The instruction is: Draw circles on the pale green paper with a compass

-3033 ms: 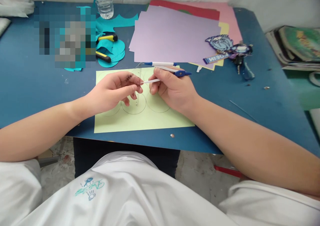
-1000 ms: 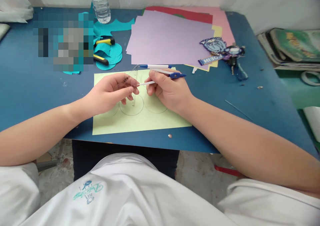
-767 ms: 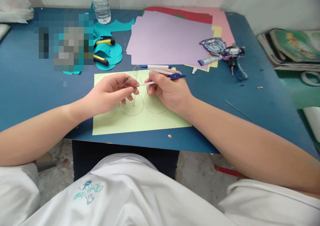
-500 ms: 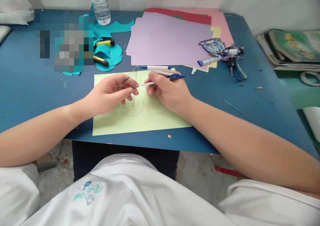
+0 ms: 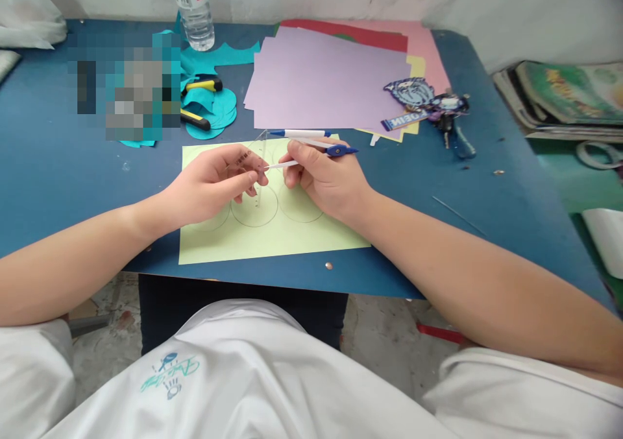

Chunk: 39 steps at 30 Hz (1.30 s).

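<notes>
My left hand [image 5: 219,183] pinches a clear set square [image 5: 263,144], which it holds above the sheet; part of it is hidden by the fingers. In my right hand [image 5: 324,176] is a white and blue compass [image 5: 341,150], its legs pointing left. The tip of one leg meets the edge of the set square by my left fingers. Below both hands lies a pale green sheet [image 5: 272,248] with several drawn circles. My wrists and forearms rest over the table's front part.
Purple paper [image 5: 326,82] lies on red, pink and yellow sheets, with keys [image 5: 448,118] on its right corner. Cut turquoise paper [image 5: 224,111], two yellow-black box cutters [image 5: 202,85] and a water bottle [image 5: 197,21] stand back left. Magazines [image 5: 569,95] and a tape roll [image 5: 598,155] are right.
Both hands keep their grip and pose, the compass tip still at the set square. The whole view has shifted very slightly.
</notes>
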{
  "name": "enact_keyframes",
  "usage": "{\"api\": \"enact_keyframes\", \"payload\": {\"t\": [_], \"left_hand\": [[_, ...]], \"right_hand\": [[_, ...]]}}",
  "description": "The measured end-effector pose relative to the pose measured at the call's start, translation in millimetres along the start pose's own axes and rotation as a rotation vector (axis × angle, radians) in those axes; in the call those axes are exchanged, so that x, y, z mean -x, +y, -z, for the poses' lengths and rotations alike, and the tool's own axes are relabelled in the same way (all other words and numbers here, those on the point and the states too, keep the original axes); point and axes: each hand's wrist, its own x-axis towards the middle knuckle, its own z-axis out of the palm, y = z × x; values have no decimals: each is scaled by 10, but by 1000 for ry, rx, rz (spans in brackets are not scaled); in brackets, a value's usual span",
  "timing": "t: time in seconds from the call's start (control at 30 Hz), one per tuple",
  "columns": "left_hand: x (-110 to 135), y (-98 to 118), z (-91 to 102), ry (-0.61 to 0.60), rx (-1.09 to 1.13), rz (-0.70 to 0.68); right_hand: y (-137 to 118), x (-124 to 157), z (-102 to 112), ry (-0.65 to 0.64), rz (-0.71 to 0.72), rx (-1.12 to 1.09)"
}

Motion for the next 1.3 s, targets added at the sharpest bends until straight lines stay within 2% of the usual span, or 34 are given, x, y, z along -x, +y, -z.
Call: {"api": "enact_keyframes", "payload": {"t": [1.3], "left_hand": [[-10,-17,14,-15,-41,-27]], "right_hand": [[24,-22,30,-47,37,3]]}}
